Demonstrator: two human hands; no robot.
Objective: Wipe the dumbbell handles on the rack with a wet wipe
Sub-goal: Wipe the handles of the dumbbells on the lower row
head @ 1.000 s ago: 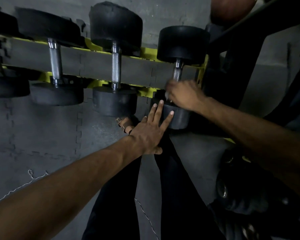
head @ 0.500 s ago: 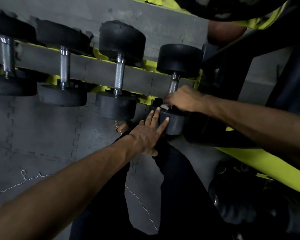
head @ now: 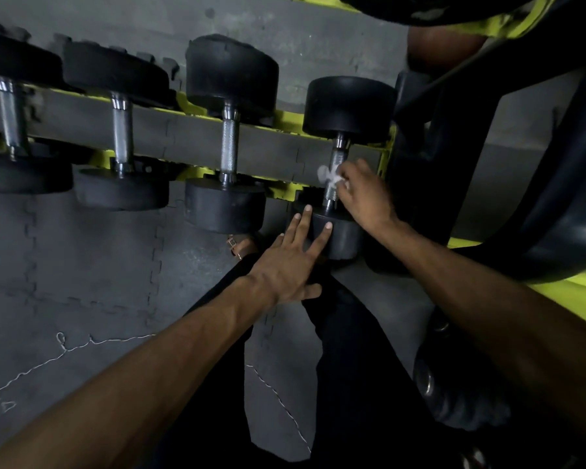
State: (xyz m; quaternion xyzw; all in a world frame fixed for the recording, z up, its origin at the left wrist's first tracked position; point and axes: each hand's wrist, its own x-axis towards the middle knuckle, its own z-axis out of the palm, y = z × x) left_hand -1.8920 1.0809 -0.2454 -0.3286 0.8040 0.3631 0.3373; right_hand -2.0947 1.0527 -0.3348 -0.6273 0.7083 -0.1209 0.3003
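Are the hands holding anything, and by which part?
Right hand pinches a wet wipe bunched against the dumbbell handle; left hand holds nothing, fingers flat on its head.

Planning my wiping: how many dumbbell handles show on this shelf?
4: far left handle, second handle, third handle, and rightmost handle, where the right hand holds the wipe. More may lie beyond the left edge.

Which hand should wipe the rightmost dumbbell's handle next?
Right. The right hand holds the wet wipe against that handle. The left hand lies open, its fingers straight on the dumbbell's near head, with no wipe; it seems better used as a brace.
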